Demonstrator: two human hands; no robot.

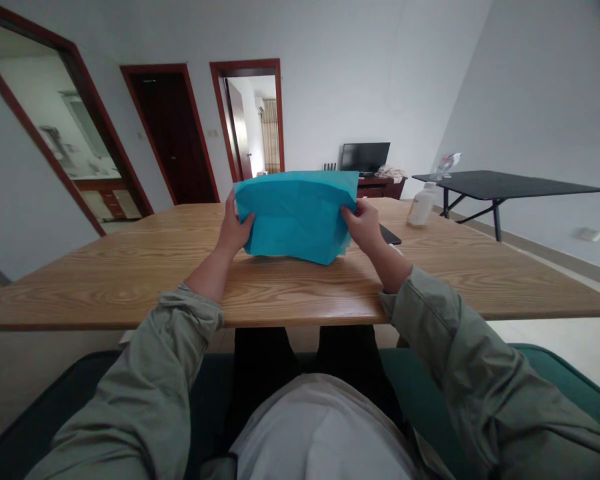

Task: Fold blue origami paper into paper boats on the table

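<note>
On the left, the sheet's side edge is standing up in the air, so that part of the lifting is looking done. In the middle, the blue sheet point(297, 217) is showing soft creases and a bend near its top, so I am guessing some folding is done. On the right, thin layers are peeking out near the bottom corner and are not lining up neatly. The sheet is not lying flat, and I am not seeing enough to tell how much work is left.

Now for where things are. The left hand point(237, 227) is pinching the sheet's left side, with its thumb resting on the front and its other fingers partly hiding behind. The blue sheet is stretching between the two hands, over the wooden tabletop point(130, 260). Its low edge is hanging close to the wood, but I cannot tell if it is touching. The right hand point(364, 223) is pinching the right side, with its thumb pressing near the edge. So both hands are gripping the same sheet. Just past the right hand, a dark flat thing point(390, 235) is lying on the tabletop, and farther right a white bottle point(422, 205) is standing.
</note>
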